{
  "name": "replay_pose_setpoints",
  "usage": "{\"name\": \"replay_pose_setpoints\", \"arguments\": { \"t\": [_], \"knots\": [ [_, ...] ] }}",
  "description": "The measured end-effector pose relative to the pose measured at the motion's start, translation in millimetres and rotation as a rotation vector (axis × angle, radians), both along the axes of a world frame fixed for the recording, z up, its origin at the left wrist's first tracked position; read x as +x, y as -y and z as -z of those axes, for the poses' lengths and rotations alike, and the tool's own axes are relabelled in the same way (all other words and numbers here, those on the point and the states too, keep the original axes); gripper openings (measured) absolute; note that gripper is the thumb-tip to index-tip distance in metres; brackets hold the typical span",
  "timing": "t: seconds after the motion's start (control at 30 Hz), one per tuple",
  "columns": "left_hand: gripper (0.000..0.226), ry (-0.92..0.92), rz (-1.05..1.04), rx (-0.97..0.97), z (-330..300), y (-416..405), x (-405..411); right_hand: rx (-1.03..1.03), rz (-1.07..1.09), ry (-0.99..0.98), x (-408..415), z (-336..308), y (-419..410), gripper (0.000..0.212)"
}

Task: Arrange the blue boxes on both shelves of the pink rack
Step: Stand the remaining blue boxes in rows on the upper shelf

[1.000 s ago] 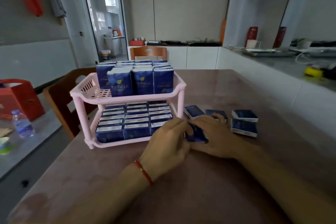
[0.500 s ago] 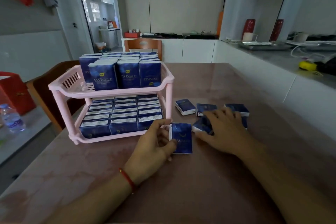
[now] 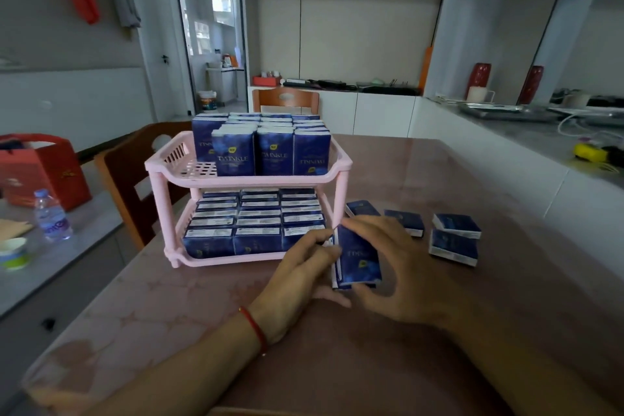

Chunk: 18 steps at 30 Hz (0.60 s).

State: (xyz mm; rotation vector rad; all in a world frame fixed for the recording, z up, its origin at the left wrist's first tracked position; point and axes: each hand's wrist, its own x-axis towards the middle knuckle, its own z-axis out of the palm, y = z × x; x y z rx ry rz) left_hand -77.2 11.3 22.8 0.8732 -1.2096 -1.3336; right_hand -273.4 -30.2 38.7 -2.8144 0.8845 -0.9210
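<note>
A blue box (image 3: 358, 257) stands upright on the table (image 3: 439, 331) just in front of the pink rack (image 3: 339, 192), between both hands. The left hand (image 3: 297, 284) grips its left edge with curled fingers; the right hand (image 3: 401, 270) curls round it, fingers over the top, thumb below. Half a second ago the right hand lay on the loose boxes (image 3: 454, 240) to the right; now it has come onto the held box.
</note>
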Motion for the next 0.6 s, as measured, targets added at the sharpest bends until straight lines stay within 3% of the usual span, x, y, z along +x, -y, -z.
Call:
{"name": "replay_pose_setpoints", "arguments": {
  "t": [0.13, 0.3, 0.43, 0.6],
  "knots": [
    [0.038, 0.220, -0.153, -0.195, -10.1, -9.7, 6.1, -0.030, -0.070, 0.007, 9.8, -11.6, -11.4, 0.082],
    [0.051, 0.350, -0.193, -0.332, -34.5, -39.2, 45.0, 0.223, -0.098, 0.216, 24.3, -45.2, -26.6, 0.063],
    [0.056, 0.522, -0.229, -0.481, -84.2, -65.2, 89.6, 0.129, -0.214, 0.236, 73.7, -93.1, -39.0, 0.048],
    [0.056, 0.637, -0.370, -0.547, -150.8, -62.6, 152.5, 0.073, -0.220, 0.206, 148.0, -163.8, -28.1, 0.051]
  ]
}}
